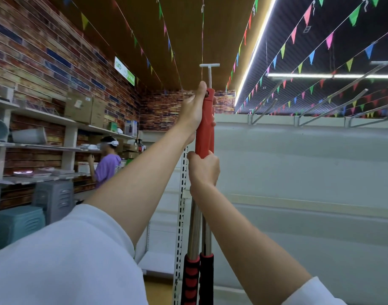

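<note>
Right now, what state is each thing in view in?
Left hand: grips the top of the red handles.
Right hand: grips their lower end.
Red handles: upright, side by side, held.
T-bar: sticks up above the handles.
Poles: upright, close together.
Light strip: lit.
Boxes: closed, on a shelf.

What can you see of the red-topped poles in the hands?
The red-topped poles are a pair, held upright side by side before a white shelving panel. Each has a red plastic-looking upper sleeve, a shiny metal tube below and a red-and-black ribbed grip lower down. A white T-shaped pull rod sticks out of the top. The left hand grips the sleeves near the top; the right hand grips their lower end.
</note>
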A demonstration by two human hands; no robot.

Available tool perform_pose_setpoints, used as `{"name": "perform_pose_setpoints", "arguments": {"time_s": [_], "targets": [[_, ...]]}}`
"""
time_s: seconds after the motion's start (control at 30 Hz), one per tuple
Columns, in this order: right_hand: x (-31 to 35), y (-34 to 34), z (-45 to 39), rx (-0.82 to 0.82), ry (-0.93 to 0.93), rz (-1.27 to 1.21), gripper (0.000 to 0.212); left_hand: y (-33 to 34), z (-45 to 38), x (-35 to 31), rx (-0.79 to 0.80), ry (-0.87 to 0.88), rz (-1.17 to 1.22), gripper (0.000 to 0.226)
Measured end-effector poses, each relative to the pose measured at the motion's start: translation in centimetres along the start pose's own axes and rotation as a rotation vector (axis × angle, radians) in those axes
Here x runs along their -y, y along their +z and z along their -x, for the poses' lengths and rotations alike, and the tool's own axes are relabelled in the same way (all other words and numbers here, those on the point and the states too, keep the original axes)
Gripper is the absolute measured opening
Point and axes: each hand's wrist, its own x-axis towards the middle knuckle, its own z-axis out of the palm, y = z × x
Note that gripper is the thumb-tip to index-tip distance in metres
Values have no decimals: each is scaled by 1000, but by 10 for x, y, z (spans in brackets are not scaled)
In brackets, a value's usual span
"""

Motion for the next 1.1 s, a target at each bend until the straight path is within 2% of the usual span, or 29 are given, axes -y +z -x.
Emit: {"name": "perform_pose_setpoints", "arguments": {"time_s": [0.13, 0.3, 0.47, 0.6, 0.77, 0.87, 0.97, 1.1], "targets": [[-3, 4, 1, -35, -21, 48, 15, 1, 1, -2, -2, -28, 4, 53], [4, 2, -6, 67, 99, -56, 16, -2, -1, -10, 32, -52, -44, 47], [-1, 8, -2, 4, 9, -46, 22, -3, -2, -14, 25, -107, -60, 54], [-3, 15, 1, -37, 2, -15, 22, 1, 3, -15, 4, -106, -43, 53], [2, 11, -5, 20, 101, -68, 18, 6, 2, -17, -44, -31, -78, 43], [0, 17, -1, -53, 44, -3, 18, 6, 3, -19, -61, -68, -55, 50], [-6, 24, 2, -130, -3, 32, 7, 6, 3, -20, -62, -129, -26, 49], [-10, 24, -7, -126, 13, 41, 4, 5, -6, -10, -55, -86, -16, 41]]}}
